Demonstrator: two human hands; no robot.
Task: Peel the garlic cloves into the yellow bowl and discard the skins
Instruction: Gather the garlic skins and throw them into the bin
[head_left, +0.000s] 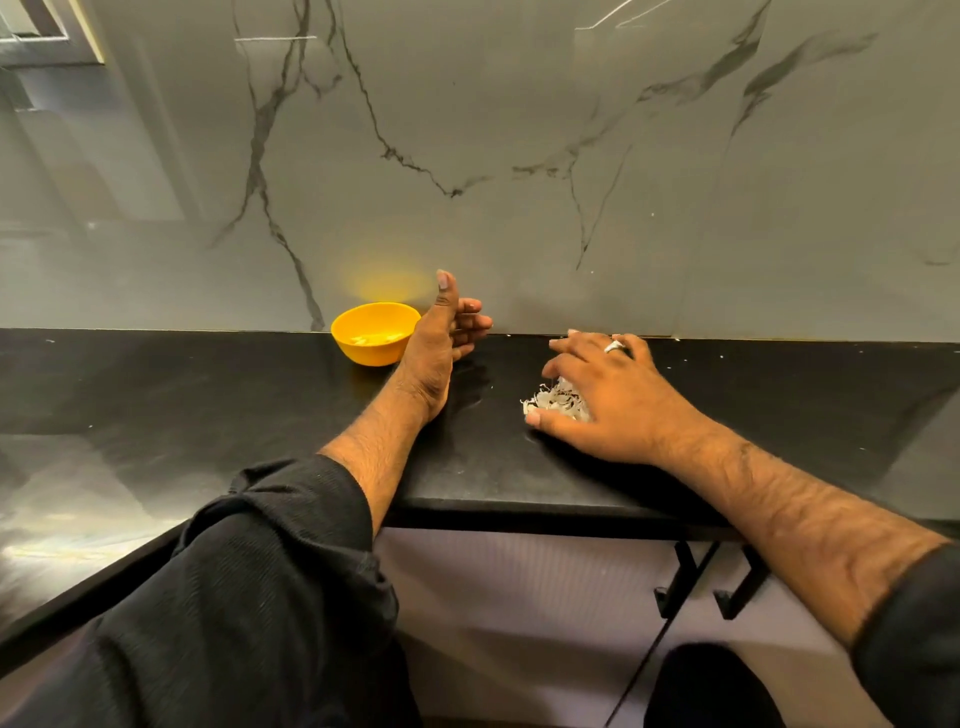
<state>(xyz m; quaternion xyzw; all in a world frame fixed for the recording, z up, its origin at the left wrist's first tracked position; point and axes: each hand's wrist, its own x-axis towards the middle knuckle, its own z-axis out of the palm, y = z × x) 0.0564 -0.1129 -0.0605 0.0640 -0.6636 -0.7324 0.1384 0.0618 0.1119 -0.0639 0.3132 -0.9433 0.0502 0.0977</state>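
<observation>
The yellow bowl (375, 332) stands on the black counter by the back wall, with pale peeled garlic cloves (373, 339) inside. My left hand (445, 338) stands on its edge just right of the bowl, thumb up, fingers loosely bent, holding nothing. To the right, a heap of white garlic skins (551, 399) lies on the counter. My right hand (597, 387) lies spread over that heap, fingers and thumb cupped around it; part of the heap is hidden under the palm.
The black counter (234, 395) runs left and right, its front edge near my forearms. A grey marble wall (519, 156) rises right behind the bowl. A few white skin flecks (696, 358) dot the counter at the right. Cabinet handles (691, 582) hang below.
</observation>
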